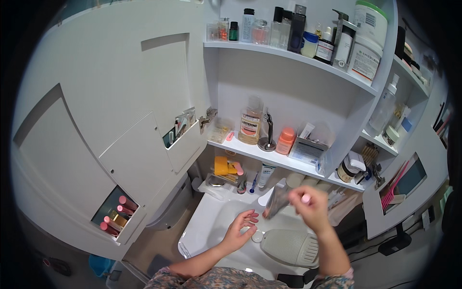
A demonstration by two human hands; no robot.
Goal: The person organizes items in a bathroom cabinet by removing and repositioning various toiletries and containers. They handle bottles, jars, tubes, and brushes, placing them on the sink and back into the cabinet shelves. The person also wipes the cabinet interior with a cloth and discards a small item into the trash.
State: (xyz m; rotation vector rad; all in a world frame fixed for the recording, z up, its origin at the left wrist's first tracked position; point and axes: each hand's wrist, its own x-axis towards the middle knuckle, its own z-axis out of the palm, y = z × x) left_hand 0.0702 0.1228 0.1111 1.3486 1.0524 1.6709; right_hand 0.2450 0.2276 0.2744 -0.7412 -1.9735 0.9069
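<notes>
Over the white sink [202, 226], my left hand [240, 230] is open, palm up, with its fingers apart and nothing in it. To its right and slightly farther off, my right hand [312, 209] is closed. From its fingers a greyish see-through bag [276, 204] hangs toward the left, smeared by motion, with something reddish at its lower end. The rounded pink end of a small thing [306, 198] shows at the top of the fist; its kind cannot be made out. Below my hands, a ribbed grey-green washboard [288, 246] lies in the basin beside a round drain plug [257, 236].
Behind the sink stand a toothpaste tube [265, 174] and a blue toothbrush [253, 184]. Mouthwash [250, 126] and a black razor on a stand [267, 137] occupy the lower shelf [262, 153]. An open cabinet door [120, 96] fills the left; another mirrored door [399, 188] hangs right.
</notes>
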